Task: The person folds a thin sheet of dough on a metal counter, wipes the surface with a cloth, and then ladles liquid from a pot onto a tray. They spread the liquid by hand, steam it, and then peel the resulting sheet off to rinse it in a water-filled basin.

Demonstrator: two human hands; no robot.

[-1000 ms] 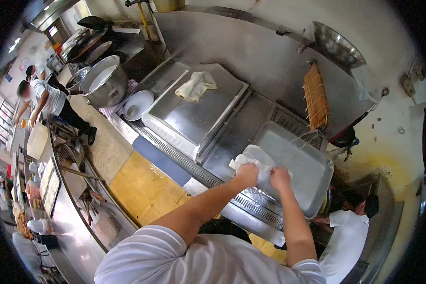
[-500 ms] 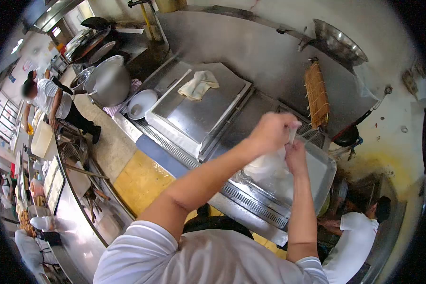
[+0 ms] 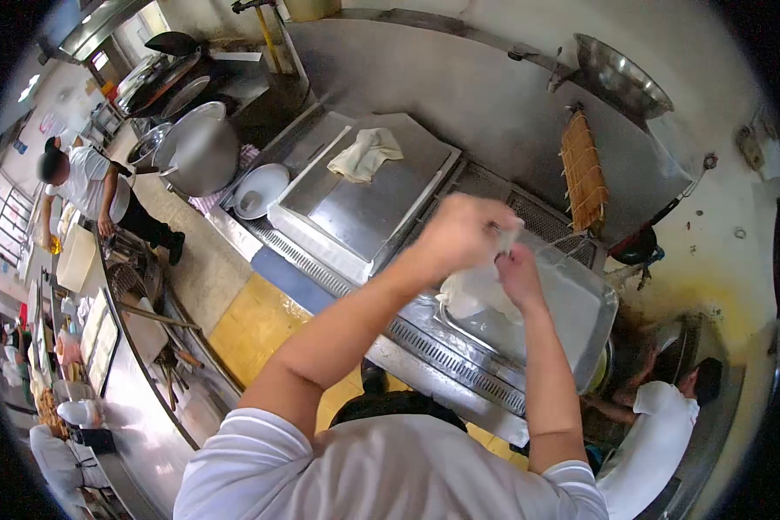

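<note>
Both my hands are closed on a white cloth over a metal tray [image 3: 600, 303] that looks to hold pale liquid. My left hand [image 3: 464, 230], somewhat blurred, grips its upper end. Just below and to the right, my right hand [image 3: 520, 276] is wrapped round a lower part. A twisted bit of the white cloth [image 3: 511, 236] shows between the two fists. White material [image 3: 477, 296] hangs or lies beneath them at the tray's near left side.
A cream cloth [image 3: 366, 156] lies on the flat metal lid [image 3: 329, 212] to the left. Beyond are a white plate [image 3: 263, 186] and a large pot [image 3: 201, 149]. A bamboo mat [image 3: 584, 173] hangs at the wall. Co-workers [image 3: 659, 425] stand at right and left.
Both hands have shifted left with the cloth, uncovering more of the tray on the right. The co-worker at right has raised a hand.
</note>
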